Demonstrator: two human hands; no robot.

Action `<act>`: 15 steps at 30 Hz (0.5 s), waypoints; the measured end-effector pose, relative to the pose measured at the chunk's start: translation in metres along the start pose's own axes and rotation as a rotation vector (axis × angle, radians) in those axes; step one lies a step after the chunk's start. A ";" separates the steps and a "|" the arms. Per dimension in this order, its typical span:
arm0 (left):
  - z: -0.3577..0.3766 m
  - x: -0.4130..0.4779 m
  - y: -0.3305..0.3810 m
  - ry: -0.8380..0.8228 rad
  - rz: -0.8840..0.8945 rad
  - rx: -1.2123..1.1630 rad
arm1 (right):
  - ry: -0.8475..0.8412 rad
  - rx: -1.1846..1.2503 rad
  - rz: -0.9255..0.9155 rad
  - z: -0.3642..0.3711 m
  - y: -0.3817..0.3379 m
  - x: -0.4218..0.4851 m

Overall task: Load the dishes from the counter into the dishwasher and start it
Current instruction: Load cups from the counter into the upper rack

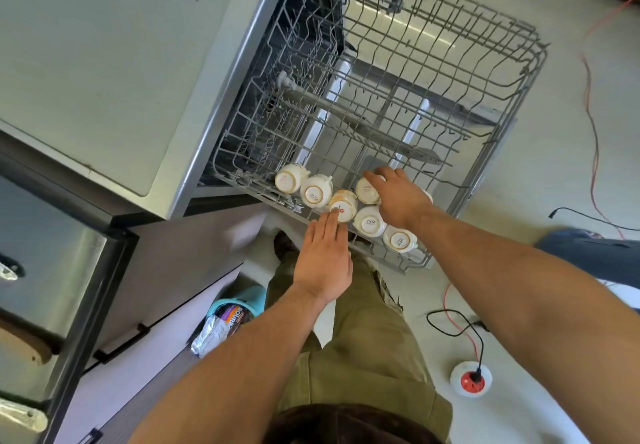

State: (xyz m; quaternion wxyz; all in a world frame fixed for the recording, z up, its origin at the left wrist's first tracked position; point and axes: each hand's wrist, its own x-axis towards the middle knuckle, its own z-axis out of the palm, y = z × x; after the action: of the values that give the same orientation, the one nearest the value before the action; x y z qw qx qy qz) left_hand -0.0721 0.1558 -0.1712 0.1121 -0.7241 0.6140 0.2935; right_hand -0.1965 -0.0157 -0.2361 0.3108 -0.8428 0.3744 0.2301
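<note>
1 floor socket [471,378] near loaded rack [530,73]

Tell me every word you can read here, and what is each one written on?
"SISTA": base of the front middle cup.
"SISTA": base of the front corner cup.
"SISTA", sideways: base of the second cup from the left.
"BOURBO", upside down and cut off: purple wrapper in the teal bin.
Too blurred to read: the marks on the leftmost cup and the red-marked cup.
</note>
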 end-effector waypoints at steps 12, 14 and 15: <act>-0.028 -0.019 -0.014 0.071 -0.019 -0.046 | -0.134 -0.022 0.147 -0.022 -0.014 -0.010; -0.033 -0.025 -0.020 0.099 -0.016 -0.051 | -0.177 -0.066 0.178 -0.021 -0.021 -0.017; -0.035 -0.028 -0.024 0.110 -0.013 -0.053 | -0.211 -0.079 0.201 -0.019 -0.025 -0.019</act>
State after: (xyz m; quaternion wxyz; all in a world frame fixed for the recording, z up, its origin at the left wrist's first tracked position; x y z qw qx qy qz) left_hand -0.0409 0.1658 -0.1318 0.0611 -0.7459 0.6064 0.2686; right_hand -0.1861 -0.0061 -0.2022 0.2903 -0.7838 0.4130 0.3618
